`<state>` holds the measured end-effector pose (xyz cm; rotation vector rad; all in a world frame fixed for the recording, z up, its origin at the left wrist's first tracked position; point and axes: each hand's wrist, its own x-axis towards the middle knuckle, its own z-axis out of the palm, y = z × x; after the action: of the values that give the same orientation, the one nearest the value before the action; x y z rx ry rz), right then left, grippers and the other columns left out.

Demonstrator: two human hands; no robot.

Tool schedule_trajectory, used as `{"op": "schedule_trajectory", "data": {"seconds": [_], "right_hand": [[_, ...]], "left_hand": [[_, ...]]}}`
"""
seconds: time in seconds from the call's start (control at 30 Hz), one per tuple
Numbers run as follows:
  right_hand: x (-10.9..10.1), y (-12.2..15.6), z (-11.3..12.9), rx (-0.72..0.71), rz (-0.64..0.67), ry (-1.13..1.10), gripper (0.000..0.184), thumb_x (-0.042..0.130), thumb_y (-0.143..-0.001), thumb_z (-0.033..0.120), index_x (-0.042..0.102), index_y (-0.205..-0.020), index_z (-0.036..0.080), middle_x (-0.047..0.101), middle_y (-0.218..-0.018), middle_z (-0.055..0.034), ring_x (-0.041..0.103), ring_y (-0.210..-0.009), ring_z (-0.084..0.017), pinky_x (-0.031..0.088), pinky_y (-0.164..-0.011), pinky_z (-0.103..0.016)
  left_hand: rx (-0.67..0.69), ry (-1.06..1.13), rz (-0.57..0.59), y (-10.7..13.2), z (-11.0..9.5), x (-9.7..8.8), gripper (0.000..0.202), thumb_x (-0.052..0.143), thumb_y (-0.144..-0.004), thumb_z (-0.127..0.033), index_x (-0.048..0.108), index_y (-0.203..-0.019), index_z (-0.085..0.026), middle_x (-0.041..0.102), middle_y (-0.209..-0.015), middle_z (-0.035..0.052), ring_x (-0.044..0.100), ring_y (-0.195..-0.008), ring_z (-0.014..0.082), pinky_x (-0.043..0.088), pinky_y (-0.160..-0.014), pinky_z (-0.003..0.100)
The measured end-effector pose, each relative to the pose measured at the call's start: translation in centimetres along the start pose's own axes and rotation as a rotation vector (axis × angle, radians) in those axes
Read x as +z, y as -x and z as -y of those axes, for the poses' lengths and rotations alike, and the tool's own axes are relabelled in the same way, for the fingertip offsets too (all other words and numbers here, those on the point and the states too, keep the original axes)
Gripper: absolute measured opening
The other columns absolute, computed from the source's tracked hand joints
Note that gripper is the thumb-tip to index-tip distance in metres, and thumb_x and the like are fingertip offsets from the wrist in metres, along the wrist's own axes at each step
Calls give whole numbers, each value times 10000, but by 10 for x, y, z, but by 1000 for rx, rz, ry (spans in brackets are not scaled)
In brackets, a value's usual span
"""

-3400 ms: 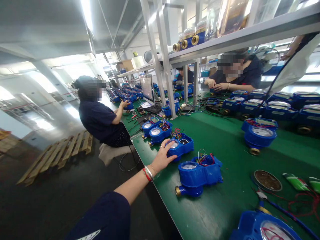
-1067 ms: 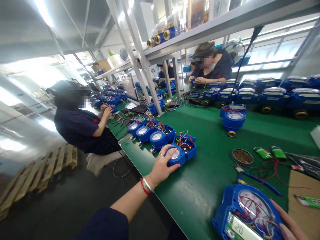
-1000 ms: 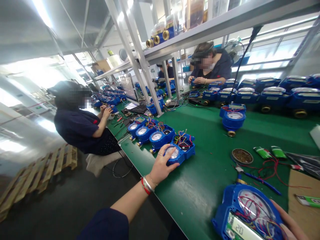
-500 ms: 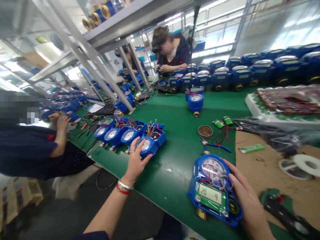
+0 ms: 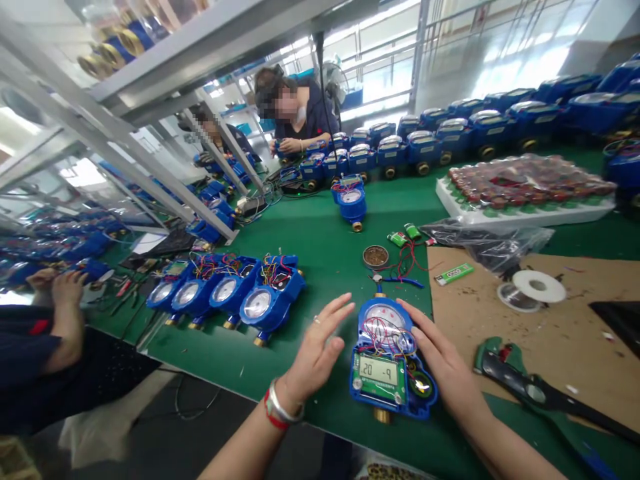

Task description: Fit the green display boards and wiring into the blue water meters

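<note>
A blue water meter [image 5: 385,320] with its cover off lies in front of me, a lit green display board and loose coloured wires showing. My right hand [image 5: 445,367] holds it by the right edge; the thumb is hidden. My left hand [image 5: 317,350] is open and holds nothing. Its fingers are stretched out just left of the meter, with a gap between. Further left, several more open blue meters stand in a row, the nearest of them [image 5: 257,303] with wires sticking out.
Beyond the meter are a round tin [image 5: 375,256], blue-handled cutters [image 5: 400,281] and green batteries [image 5: 397,239]. On the right, cardboard [image 5: 455,313] carries a solder spool [image 5: 539,285] and a black-and-green tool [image 5: 535,390]. A battery tray [image 5: 525,210] stands behind. Co-workers sit left and across.
My left hand has let go of the nearest meter in the row and moved right, toward the meter with the display. That meter has turned slightly upright in my right hand. The view has shifted right.
</note>
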<state>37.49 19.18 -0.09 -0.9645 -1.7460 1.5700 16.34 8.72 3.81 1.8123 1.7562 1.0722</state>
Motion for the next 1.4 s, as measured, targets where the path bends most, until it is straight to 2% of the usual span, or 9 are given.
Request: {"op": "schedule_trajectory", "data": {"seconds": [0.07,0.13,0.27,0.57,0.7,0.9,1.1,1.23,1.4], "right_hand": [[1,0,-2,-78,29,11,446,409,-967,474,452,-1392,347,375,-1489,38,277,-1395,-215,125,-1190,-469],[3,0,-5,-128,42,8,440,397,-978,452,442,-1400,338,355,-1500,37,264,-1400,-203,122,-1194,-464],[4,0,-7,-119,39,-21,435,380,-986,449,461,-1391,311,374,-1490,19,274,-1397,-205,116,-1196,-472],[2,3,-10,-113,33,-86,373,372,-997,417,554,-1297,289,439,-1446,-6,360,-1351,-222,220,-1173,-473],[0,8,-10,-207,68,-52,326,404,-987,405,570,-1250,307,448,-1434,-9,376,-1336,-234,276,-1143,-479],[4,15,-5,-302,214,110,403,458,-969,400,438,-1368,344,380,-1481,6,325,-1364,-221,245,-1149,-448],[3,15,-5,-284,180,105,379,430,-983,377,444,-1360,335,396,-1471,10,338,-1357,-199,252,-1148,-409],[3,15,-3,-284,181,102,378,429,-985,376,450,-1358,317,403,-1467,-1,337,-1358,-196,251,-1148,-402],[3,15,0,-280,186,100,379,430,-986,380,451,-1357,310,400,-1468,-2,341,-1355,-188,250,-1149,-390]], "left_hand": [[34,170,41,-26,-6,10,561,145,-979,-496,421,-1398,-245,378,-1497,41,331,-1392,232,263,-1174,466],[92,285,136,-48,-8,15,582,119,-984,-484,514,-1327,-231,478,-1428,40,376,-1366,221,258,-1176,455],[92,376,230,-64,-7,18,579,145,-990,-473,609,-1217,-212,558,-1346,55,480,-1280,213,325,-1134,438],[-80,239,19,-28,-7,12,443,258,-1001,-382,585,-1253,-220,534,-1360,52,467,-1274,207,334,-1121,414],[-93,162,18,-16,-10,7,420,288,-998,-355,521,-1321,-219,472,-1422,56,413,-1322,208,297,-1141,412],[-109,78,56,-20,-25,-3,414,288,-996,-377,531,-1298,-232,453,-1441,57,383,-1353,209,297,-1144,444],[-33,-297,18,-23,-59,-11,201,610,-871,-321,626,-1038,-210,499,-1387,55,307,-1392,248,293,-1148,489],[24,-509,38,-25,-67,-3,105,574,-883,-212,620,-977,-201,480,-1403,49,244,-1419,255,252,-1164,536],[30,-569,30,-28,-64,3,89,534,-895,-158,610,-930,-189,489,-1393,48,240,-1420,262,263,-1159,560]]}}
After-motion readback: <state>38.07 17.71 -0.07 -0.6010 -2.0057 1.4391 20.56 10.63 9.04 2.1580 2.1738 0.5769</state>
